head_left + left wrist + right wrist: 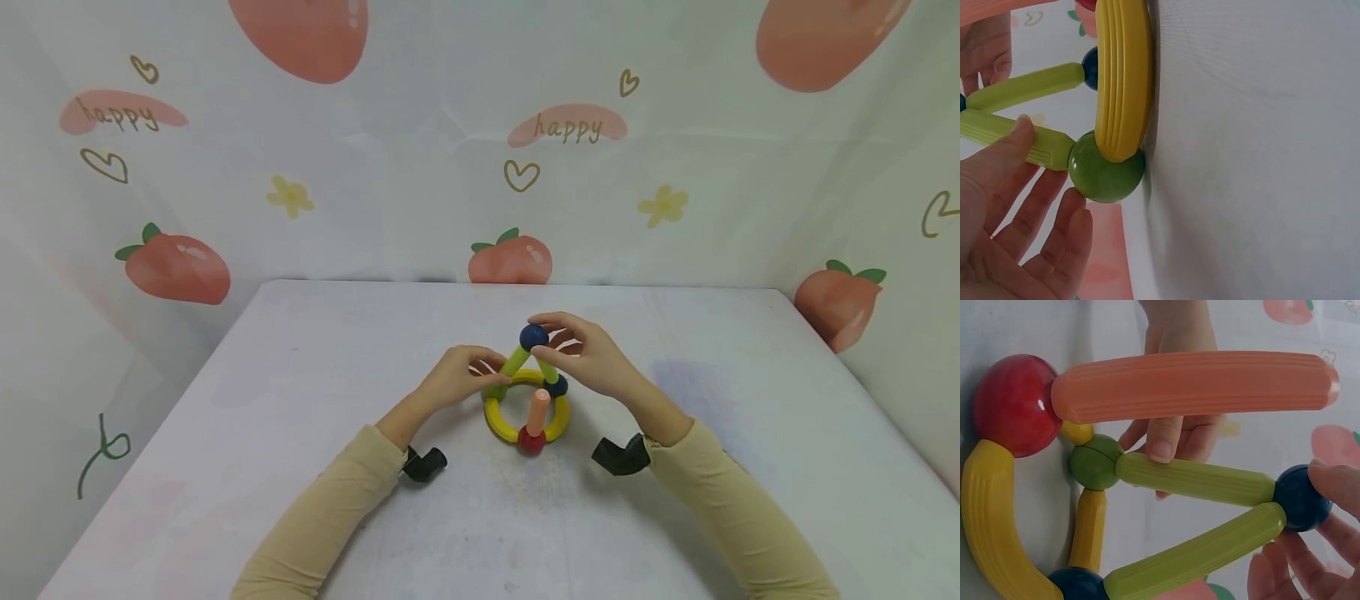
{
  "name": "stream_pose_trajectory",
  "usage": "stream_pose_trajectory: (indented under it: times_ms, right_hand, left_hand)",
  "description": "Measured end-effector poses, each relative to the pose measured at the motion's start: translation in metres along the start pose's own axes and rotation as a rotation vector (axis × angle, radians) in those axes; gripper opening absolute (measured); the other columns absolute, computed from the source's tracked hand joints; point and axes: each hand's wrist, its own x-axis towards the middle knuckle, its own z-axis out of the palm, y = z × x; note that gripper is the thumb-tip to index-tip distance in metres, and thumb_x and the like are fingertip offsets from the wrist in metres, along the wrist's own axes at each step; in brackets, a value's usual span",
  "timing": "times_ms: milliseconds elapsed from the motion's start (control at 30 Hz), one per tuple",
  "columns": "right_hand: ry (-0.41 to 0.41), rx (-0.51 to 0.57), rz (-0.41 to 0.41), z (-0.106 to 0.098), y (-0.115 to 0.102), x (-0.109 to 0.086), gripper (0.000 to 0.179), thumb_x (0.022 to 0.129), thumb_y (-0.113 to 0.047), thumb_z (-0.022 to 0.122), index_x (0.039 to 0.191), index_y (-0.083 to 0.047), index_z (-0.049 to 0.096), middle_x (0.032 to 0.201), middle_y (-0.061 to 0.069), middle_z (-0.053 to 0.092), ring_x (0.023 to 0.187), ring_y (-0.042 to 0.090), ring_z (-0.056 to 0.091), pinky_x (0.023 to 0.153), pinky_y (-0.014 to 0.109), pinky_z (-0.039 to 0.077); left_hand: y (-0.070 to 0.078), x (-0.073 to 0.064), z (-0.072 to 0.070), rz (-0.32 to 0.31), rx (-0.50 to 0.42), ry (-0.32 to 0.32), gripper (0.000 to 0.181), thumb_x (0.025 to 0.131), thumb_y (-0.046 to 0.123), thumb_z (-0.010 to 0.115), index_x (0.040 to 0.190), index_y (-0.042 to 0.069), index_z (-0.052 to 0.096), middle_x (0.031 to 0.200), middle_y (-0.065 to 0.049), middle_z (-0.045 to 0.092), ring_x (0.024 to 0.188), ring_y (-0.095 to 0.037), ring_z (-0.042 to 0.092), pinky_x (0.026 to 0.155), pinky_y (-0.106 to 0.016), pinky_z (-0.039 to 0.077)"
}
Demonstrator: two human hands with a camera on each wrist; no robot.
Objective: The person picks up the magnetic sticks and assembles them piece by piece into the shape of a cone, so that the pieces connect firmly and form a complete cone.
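Observation:
A ring of curved yellow rods (498,422) lies on the table, joined by a red ball (532,440), a green ball (1107,167) and a dark blue ball (556,386). From the red ball an orange rod (1197,387) stands up with its top end free. Two light green rods (1197,478) lean together and meet at an upper blue ball (534,337). My right hand (588,354) pinches that upper ball between thumb and fingers. My left hand (459,377) pinches the left green rod just above the green ball.
The white table (300,500) spreads around the ring on all sides. A curtain (420,167) printed with peaches hangs behind its far edge. Black wrist mounts (622,456) stick out below both sleeves, close over the tabletop.

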Motion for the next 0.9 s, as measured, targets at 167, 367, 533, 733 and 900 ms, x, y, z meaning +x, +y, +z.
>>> stream_pose_trajectory:
  times_ms: [167,367,533,733,900]
  right_hand:
    - [-0.001,-0.019,-0.014,0.001,0.001,-0.001,0.041,0.089,-0.016,0.063,0.128,-0.010,0.053,0.119,0.014,0.059,0.093,0.022,0.058,0.087,0.037,0.050]
    - [-0.085,-0.024,-0.017,-0.004,0.003,-0.005,0.053,0.087,-0.019,0.066,0.135,-0.015,0.045,0.127,0.012,0.055,0.102,0.022,0.056,0.092,0.041,0.049]
    - [-0.178,-0.036,-0.062,-0.009,0.002,-0.012,0.075,0.080,-0.023,0.074,0.143,-0.015,0.034,0.139,0.009,0.045,0.111,0.024,0.051,0.095,0.045,0.046]
    - [-0.202,-0.052,-0.114,-0.007,0.000,-0.015,0.087,0.075,-0.022,0.078,0.145,-0.012,0.028,0.141,0.010,0.041,0.113,0.027,0.049,0.096,0.048,0.044]
    - [-0.152,-0.067,-0.120,-0.005,0.002,-0.013,0.075,0.080,-0.020,0.074,0.142,-0.012,0.034,0.135,0.011,0.048,0.109,0.025,0.052,0.095,0.047,0.045]
  left_hand:
    - [0.001,0.000,0.001,-0.005,-0.004,0.009,0.027,0.084,0.020,0.069,0.108,0.008,0.069,0.104,-0.008,0.070,0.091,-0.020,0.065,0.081,-0.028,0.053]
    - [0.001,-0.001,0.001,-0.029,-0.003,0.009,0.028,0.084,0.021,0.070,0.109,0.009,0.068,0.104,-0.008,0.070,0.092,-0.021,0.065,0.080,-0.028,0.053]
    - [0.000,-0.001,0.002,-0.022,-0.017,0.008,0.028,0.084,0.021,0.070,0.109,0.009,0.068,0.104,-0.008,0.070,0.092,-0.021,0.065,0.080,-0.028,0.053]
    - [-0.001,-0.001,0.002,-0.011,-0.007,0.005,0.028,0.084,0.022,0.069,0.109,0.009,0.068,0.104,-0.008,0.070,0.092,-0.021,0.065,0.080,-0.028,0.053]
    - [-0.001,-0.001,0.001,-0.021,-0.016,-0.005,0.028,0.084,0.021,0.069,0.110,0.009,0.068,0.106,-0.008,0.069,0.093,-0.021,0.064,0.081,-0.028,0.053]
